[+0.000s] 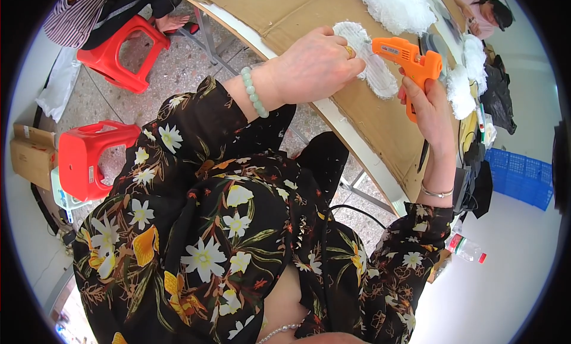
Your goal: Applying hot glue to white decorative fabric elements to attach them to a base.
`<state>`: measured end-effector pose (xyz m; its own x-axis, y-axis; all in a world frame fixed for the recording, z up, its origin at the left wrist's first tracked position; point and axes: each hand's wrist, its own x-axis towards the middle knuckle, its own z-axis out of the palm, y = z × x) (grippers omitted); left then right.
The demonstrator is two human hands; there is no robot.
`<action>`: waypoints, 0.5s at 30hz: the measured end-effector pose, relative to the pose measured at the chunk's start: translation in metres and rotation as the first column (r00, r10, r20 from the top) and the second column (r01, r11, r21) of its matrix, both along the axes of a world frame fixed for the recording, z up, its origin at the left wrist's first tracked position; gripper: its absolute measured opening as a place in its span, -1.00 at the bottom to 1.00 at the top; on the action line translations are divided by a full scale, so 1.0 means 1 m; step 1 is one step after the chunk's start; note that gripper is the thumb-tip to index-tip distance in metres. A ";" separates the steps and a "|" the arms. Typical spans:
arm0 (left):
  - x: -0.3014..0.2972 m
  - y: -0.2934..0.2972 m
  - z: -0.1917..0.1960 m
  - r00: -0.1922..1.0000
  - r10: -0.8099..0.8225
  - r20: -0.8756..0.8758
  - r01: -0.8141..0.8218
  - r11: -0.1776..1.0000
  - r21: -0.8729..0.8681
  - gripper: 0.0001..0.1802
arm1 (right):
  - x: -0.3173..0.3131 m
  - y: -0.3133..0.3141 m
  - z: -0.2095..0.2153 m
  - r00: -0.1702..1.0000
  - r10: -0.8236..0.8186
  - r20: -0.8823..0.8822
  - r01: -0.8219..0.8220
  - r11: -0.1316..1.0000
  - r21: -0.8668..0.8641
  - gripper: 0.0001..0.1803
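An orange glue gun (411, 59) is in my right hand (426, 103), whose fingers wrap round its handle. The nozzle points left, over a white, ribbed, sole-shaped pad with fuzzy edges (382, 76). My left hand (318, 67) is closed at the pad's left edge, its fingers bent over it; the fingertips are partly hidden. The pad lies above the brown cardboard-covered table (380, 127).
White fluffy material (395, 8) lies at the table's far side, with more white bundles (461, 91) at the right. Red stools (89, 159) stand at the left. A seated person (77, 16) is at the upper left, another person (482, 13) at the upper right. A blue crate (520, 174) stands right.
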<state>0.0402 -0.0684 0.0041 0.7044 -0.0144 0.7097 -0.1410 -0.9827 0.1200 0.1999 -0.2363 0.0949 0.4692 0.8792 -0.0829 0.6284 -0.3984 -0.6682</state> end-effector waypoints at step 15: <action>-0.002 -0.002 0.002 0.993 0.032 -0.117 -0.034 0.999 -0.015 -0.85 | 0.009 0.014 -0.006 0.998 0.031 -0.051 -0.029 0.999 0.044 -0.66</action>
<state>0.0382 -0.0702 0.0064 0.7825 0.0218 0.6223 -0.0921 -0.9843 0.1503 0.2085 -0.2224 0.0890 0.4389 0.8959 -0.0682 0.6035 -0.3502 -0.7163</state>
